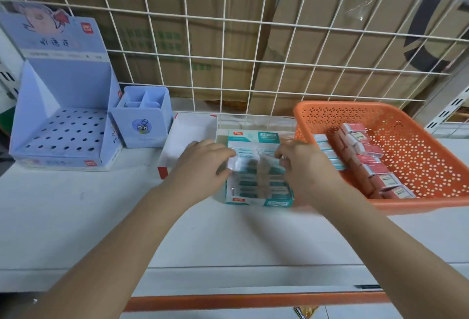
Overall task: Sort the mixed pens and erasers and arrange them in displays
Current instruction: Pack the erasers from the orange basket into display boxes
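Five containers stood on the white table [76,217].

1. One teal eraser box [253,202], at centre, held teal erasers [250,186] stacked flat in a row. Blur prevented an exact count.
2. One orange perforated basket [418,166], touching the box's right side, held two kinds of stock. The red erasers [368,160] lay in two rows along its left half. About four teal-wrapped erasers [327,153] lay against its left wall.
3. One white box with red corners [187,136] lay just left of the teal box.
4. One blue divided pen holder [142,120] stood left of that, its inner partitions visible.
5. One blue pen display stand [61,125], with a perforated base and a printed backboard, stood at far left, touching the holder.

Both hands were above the teal box. The left hand [203,164] and the right hand [304,164] each had the grip closed by pinch on opposite ends of one clear-wrapped item [250,164]. The item's identity could not be determined because of blur.

A white wire grid [228,39] stood behind the table, with cardboard cartons [317,26] behind it.
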